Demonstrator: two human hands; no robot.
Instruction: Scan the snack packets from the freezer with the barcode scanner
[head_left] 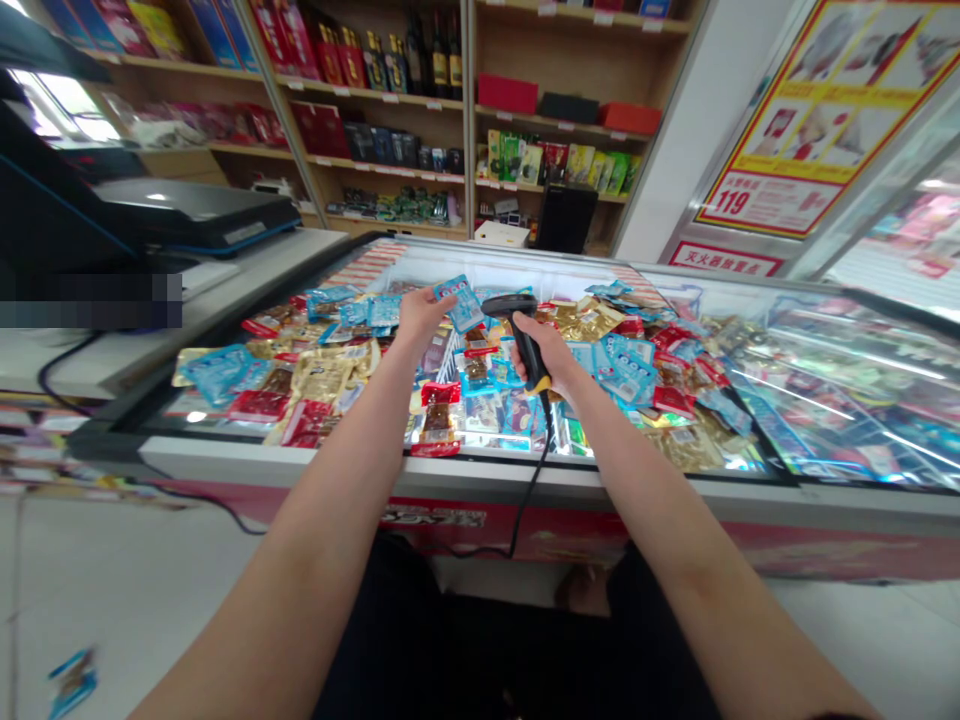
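My left hand point(422, 318) pinches a blue snack packet point(461, 303) by its left edge, held up over the freezer. In my right hand point(546, 350) is a black barcode scanner point(525, 340) with a yellow accent at the base of its handle. The scanner's head points left at the packet, close to it. From the handle a black cable point(534, 480) hangs down over the freezer's front edge. Below both hands lie many blue, red and gold packets; one red-ended packet point(439, 418) sits near the front edge.
The packets rest on the glass top of a chest freezer point(247, 455). At left stands a counter point(300, 262) with a dark machine point(187, 210). Shelves point(382, 100) with bottles and boxes rise behind. One packet point(73, 683) lies on the floor at lower left.
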